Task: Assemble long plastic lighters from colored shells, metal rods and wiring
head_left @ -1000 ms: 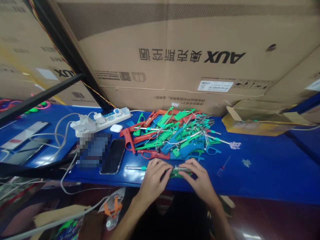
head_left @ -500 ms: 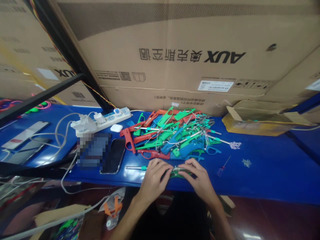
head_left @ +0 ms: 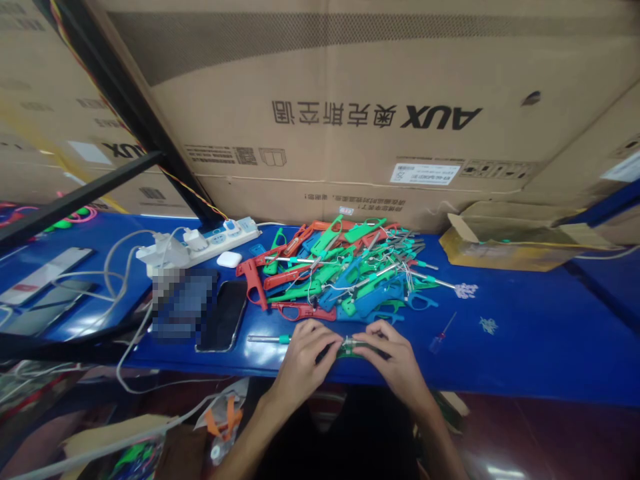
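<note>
My left hand (head_left: 310,355) and my right hand (head_left: 387,348) meet over the front of the blue table, fingers closed on a green gas lighter (head_left: 349,351). Small pale parts show in its body between my fingertips, too small to name. From under my left hand a metal tube (head_left: 265,339) with a teal collar sticks out to the left. My fingers hide most of the lighter. Just beyond my hands lies a heap of lighter pieces (head_left: 345,280), with red, green and blue handles, metal tubes and white wires.
Right of my hands lie a small screwdriver (head_left: 443,333), a few tiny screws (head_left: 489,325) and a pale cluster of small parts (head_left: 465,291). A cardboard box (head_left: 500,253) stands behind them. On the left are a black phone (head_left: 223,317) and a power strip (head_left: 220,241).
The whole view has shifted slightly. My fingertips have moved a little over the lighter, and both hands still hold it in nearly the same spot.
</note>
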Tool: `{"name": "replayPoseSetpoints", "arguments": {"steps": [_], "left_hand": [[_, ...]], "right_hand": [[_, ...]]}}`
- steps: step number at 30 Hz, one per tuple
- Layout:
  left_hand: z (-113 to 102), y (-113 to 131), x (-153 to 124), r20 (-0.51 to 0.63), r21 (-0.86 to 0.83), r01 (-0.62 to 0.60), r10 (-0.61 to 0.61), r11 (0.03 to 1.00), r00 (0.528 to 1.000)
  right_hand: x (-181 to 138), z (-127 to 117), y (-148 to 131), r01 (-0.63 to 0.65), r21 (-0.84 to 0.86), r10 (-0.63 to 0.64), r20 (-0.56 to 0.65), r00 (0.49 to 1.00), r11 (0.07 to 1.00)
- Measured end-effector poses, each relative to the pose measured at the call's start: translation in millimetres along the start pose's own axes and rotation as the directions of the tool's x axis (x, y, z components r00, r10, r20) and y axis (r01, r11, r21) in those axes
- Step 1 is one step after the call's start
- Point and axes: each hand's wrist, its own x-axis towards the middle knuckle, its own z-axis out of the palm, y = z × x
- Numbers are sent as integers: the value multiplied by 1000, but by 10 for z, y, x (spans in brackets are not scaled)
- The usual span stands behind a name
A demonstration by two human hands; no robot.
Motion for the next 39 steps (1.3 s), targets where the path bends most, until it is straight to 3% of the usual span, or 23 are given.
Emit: {"name": "replayPoseSetpoints", "arguments": {"steps": [18, 25, 31, 39], "left_hand": [[-29, -24, 14, 28, -52, -44, 46, 998, 999], [-20, -76, 2, 35, -52, -78, 80, 996, 996], [4, -64, -4, 35, -7, -41, 42, 999, 999], [-281, -214, -133, 120, 153, -65, 47, 986, 992]], "right_hand": [[-15, 27, 69, 22, 12, -22, 57, 998, 1000], [-38, 46, 109, 97, -41, -94, 58, 994, 994], [-35, 63, 82, 118, -77, -115, 47, 992, 990], [-53, 81, 58, 141, -147, -133, 66, 989, 979]]}}
